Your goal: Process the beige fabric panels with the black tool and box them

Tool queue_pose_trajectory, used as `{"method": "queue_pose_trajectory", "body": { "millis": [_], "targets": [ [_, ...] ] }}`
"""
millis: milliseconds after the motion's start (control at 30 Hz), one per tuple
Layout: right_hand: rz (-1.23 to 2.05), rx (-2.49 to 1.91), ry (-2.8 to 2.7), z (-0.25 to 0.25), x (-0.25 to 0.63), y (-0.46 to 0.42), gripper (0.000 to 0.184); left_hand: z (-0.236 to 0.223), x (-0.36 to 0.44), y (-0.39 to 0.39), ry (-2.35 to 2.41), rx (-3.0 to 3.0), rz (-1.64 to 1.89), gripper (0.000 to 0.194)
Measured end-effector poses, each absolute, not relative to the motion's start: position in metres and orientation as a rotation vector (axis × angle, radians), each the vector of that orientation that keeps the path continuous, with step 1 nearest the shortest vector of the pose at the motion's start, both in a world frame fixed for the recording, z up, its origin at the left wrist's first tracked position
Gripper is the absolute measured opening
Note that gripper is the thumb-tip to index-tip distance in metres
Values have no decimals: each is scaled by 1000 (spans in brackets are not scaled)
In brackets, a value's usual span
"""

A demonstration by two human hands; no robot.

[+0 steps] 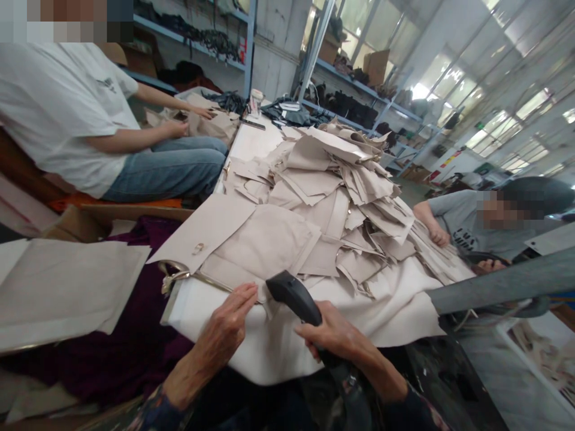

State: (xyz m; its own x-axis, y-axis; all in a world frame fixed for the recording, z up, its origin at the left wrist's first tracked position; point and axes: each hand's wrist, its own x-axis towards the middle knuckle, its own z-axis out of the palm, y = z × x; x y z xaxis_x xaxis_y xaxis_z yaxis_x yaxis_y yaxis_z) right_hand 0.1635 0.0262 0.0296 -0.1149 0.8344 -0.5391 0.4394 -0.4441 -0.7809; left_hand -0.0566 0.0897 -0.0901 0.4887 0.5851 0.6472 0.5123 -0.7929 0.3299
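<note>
My right hand [335,332] is wrapped around a black handheld tool [294,296] shaped like a heat gun. Its blunt end points up and left, close to the fingers of my left hand [229,317]. Those fingers are pressed together at the near edge of a beige bag piece [265,239], which lies flat on the white-covered table. A metallic zipper runs along that edge, and a flap [206,230] with a small gold-coloured fitting lies at its left. The tool's lower part hangs over my lap.
A heap of beige bag pieces [341,173] covers the table beyond. At left, another beige piece [76,287] rests on purple cloth [155,353] by a cardboard box. Co-workers sit at left and right. A grey metal bar [503,278] crosses at right.
</note>
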Motion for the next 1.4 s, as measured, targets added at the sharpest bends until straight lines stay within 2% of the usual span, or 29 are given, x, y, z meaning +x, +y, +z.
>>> {"method": "queue_pose_trajectory", "body": {
  "millis": [300, 567, 800, 900, 967, 1033, 1100, 1200, 1300, 1400],
  "targets": [
    [1363, -1759, -1255, 37, 195, 41, 19, -96, -56, 93, 941, 2693, 1243, 49],
    [1245, -1759, -1186, 39, 216, 101, 25, -93, -56, 91, 983, 2694, 1193, 49],
    [976, -1811, -1143, 75, 233, 83, 33, -66, -61, 102, 1056, 2761, 1103, 39],
    [1078, -1856, -1207, 81, 232, 63, 36, -43, -83, 126, 1506, 2755, 1029, 24],
    [1202, -1850, -1274, 75, 221, 53, 34, -35, -100, 143, 1882, 2684, 837, 30],
    [1334, -1796, -1335, 65, 203, 47, 29, -34, -113, 155, 2054, 2636, 642, 30],
    [1460, -1702, -1378, 57, 182, 47, 24, -39, -118, 158, 2076, 2667, 529, 24],
    [1563, -1637, -1422, 53, 157, 55, 20, -49, -109, 145, 1956, 2831, 495, 25],
    [1564, -1641, -1495, 55, 147, 61, 19, -58, -90, 119, 1726, 2973, 638, 25],
    [1558, -1677, -1538, 55, 144, 61, 18, -63, -74, 94, 1647, 2925, 825, 19]
  ]
}}
